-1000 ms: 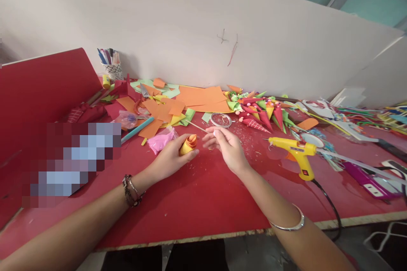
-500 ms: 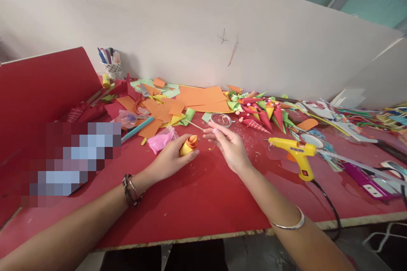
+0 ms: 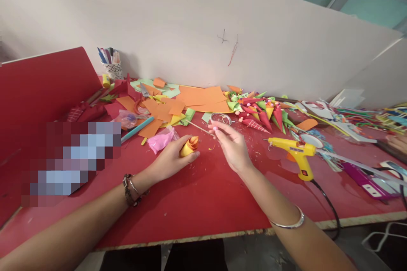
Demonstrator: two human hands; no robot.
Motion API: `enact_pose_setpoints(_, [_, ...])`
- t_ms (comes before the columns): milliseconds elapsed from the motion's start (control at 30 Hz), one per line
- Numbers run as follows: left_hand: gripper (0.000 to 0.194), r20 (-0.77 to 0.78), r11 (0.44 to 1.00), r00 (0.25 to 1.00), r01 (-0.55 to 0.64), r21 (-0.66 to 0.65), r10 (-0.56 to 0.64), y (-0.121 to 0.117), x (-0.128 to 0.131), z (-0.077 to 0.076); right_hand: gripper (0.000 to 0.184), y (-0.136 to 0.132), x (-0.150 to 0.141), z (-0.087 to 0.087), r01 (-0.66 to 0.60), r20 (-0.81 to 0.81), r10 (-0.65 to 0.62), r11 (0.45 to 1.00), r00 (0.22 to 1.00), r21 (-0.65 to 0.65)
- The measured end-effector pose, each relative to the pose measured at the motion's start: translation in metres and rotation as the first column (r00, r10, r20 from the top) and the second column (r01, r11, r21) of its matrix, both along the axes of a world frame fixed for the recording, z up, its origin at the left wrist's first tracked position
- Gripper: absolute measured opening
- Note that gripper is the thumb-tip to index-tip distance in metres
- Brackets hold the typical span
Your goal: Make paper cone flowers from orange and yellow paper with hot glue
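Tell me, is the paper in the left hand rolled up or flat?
Rolled up: the orange-and-yellow paper in the left hand shows curled layers at its top.

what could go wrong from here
The left hand might crush the rolled paper it grips. The right hand could drop the small pink bit at its fingertips. The yellow glue gun points toward the right hand, so brushing it might burn if it's hot; heat isn't visible.
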State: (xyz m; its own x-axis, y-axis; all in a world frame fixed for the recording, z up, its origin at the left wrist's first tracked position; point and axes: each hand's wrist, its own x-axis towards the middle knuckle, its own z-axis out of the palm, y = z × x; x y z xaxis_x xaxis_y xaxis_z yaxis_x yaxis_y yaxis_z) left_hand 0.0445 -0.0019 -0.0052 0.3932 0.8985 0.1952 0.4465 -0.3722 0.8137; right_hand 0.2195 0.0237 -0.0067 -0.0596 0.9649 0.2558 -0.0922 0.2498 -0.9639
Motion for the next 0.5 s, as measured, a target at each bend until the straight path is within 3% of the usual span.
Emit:
enact_pose_setpoints(167, [0.024,-0.036,0.999,0.999,0.038,0.016,-0.037,-0.001,0.0,-0.001,0.024,-0.009,-0.006,0.004,-0.126,0.03,0.127,0.991,0.991,-0.033])
enact_pose_setpoints(500, [0.021,-0.081,0.995,0.993,0.088,0.047,-0.084,0.0,0.0,-0.002,0.014,-0.018,-0.009,0.01,-0.191,0.184,0.175,0.979,0.967,0.077])
